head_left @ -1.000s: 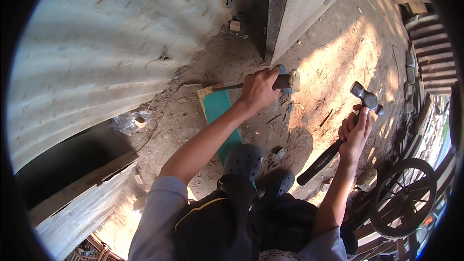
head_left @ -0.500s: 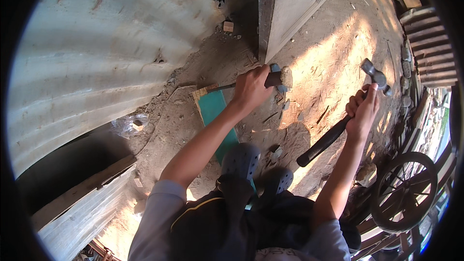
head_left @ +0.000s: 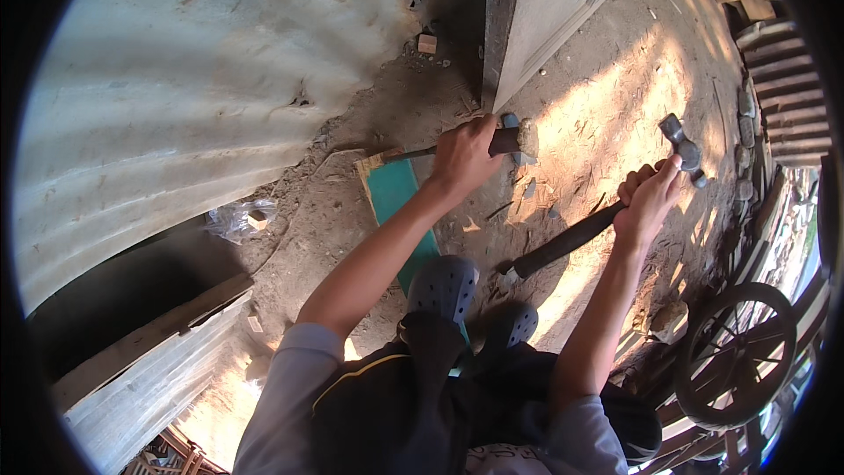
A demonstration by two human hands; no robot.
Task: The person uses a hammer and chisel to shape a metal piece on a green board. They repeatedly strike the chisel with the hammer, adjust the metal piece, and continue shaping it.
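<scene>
My left hand grips a chisel by its dark handle with a battered pale end. Its thin metal part points left over the edge of a teal board lying on the dirt, held under my left clog. A blue-grey object, too hidden to name, lies beside the chisel's handle. My right hand is closed round a hammer high up near its metal head, with the long black handle slanting down to the left. The hammer is apart from the chisel.
Corrugated metal sheeting stands at the left, above a dark opening edged with planks. A pale wooden panel rises at the top centre. A spoked wheel, timber and rusty ribbed metal crowd the right. Sunlit dirt ground carries scattered debris.
My right hand and hammer have moved upward and a little to the right since a second ago, the handle now more tilted. My left hand has shifted only slightly.
</scene>
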